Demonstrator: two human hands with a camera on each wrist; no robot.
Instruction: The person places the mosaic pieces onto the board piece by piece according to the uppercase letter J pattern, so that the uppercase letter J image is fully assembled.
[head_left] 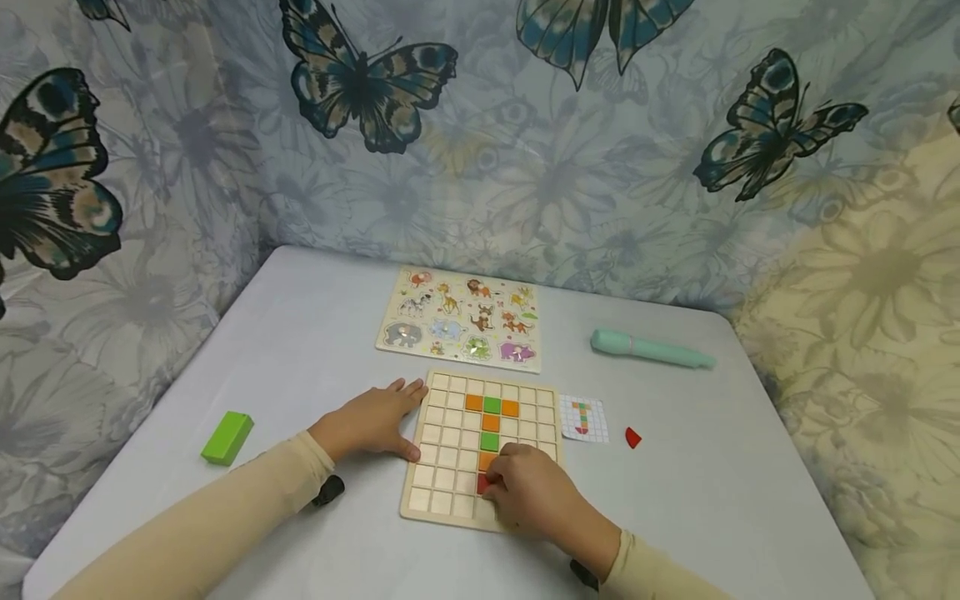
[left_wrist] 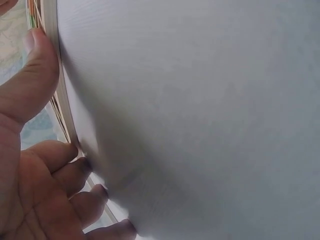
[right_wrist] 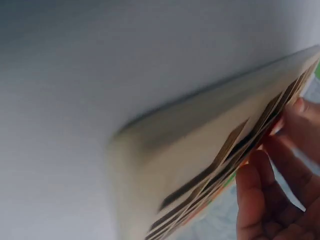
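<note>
A wooden grid board lies on the table. Orange and green square tiles form a T on it, with an orange tile in the stem and a green tile in the top row. My left hand rests at the board's left edge, fingers spread, thumb and fingertips touching the rim. Over the lower part of the board, my right hand has curled fingers and pinches a small red piece at the stem's lower end. The fingers partly hide that piece and the cells to its right.
Right of the board lie a pattern card and a loose red quarter-round piece. Behind stands no gap-filling object but an animal puzzle lying flat. A mint-green marker-shaped tube is at back right, a green block at left.
</note>
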